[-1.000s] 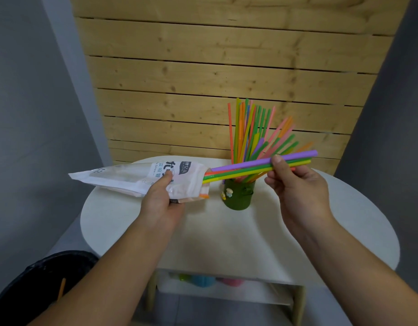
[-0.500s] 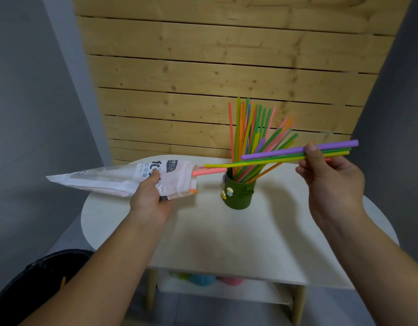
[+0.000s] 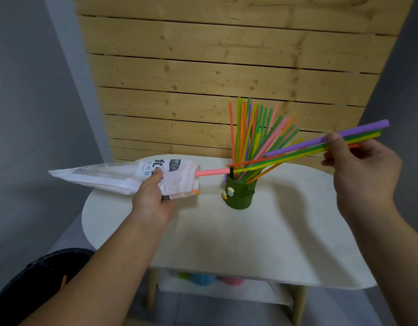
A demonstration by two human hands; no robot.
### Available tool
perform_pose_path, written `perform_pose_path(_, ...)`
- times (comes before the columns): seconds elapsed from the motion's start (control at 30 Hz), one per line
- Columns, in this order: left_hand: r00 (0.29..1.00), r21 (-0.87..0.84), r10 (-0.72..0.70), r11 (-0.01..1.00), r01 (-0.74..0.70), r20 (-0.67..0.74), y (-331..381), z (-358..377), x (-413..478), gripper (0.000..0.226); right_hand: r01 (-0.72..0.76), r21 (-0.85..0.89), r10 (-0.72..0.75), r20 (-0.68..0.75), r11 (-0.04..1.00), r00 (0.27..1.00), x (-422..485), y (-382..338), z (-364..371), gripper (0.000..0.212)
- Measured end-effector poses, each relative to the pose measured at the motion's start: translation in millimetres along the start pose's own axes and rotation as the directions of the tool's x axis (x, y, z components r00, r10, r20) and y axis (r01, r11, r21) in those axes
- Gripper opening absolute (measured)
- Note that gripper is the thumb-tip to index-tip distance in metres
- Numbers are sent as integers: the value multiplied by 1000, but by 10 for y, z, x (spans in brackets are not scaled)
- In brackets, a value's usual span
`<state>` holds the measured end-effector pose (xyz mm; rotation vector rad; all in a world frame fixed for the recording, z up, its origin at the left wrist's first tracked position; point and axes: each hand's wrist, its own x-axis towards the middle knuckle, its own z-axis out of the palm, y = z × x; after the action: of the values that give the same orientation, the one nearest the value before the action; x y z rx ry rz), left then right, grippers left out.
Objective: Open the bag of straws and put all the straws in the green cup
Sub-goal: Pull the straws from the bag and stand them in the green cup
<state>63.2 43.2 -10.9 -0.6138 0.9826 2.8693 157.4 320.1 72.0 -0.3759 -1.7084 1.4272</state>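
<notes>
Fingers (image 3: pixel 333 141) of the right hand (image 3: pixel 363 170) pinch a bundle (image 3: pixel 321 149) of purple, green and yellow straws, held in the air at 3 o'clock of the cup (image 3: pixel 239 194), its far ends above the rim. The left hand (image 3: pixel 151 196) grips the bag (image 3: pixel 123 176) at 9 o'clock, a pink straw (image 3: pixel 211 172) poking from its mouth. The cup stands on the worktop (image 3: pixel 262 243), full of straws (image 3: pixel 252 132).

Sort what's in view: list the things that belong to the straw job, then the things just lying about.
Part of the job:
- bag of straws, held in left hand
- pink straw sticking out of the bag
- bundle of straws in right hand
- green cup, already holding many straws

Just lying about:
- black bin
- coloured cups on the lower shelf
</notes>
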Motion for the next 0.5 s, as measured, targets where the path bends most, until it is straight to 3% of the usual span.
perform_pose_path(0.27,1000,13,16,1000,-16,14,-52,39,-21,39,201,-142,-180,143,969,973,-54,-53,84,9)
perform_pose_path(0.5,1000,19,17,1000,-17,19,-42,36,-5,40,363,-109,-331,230,925,915,-87,-65,77,4)
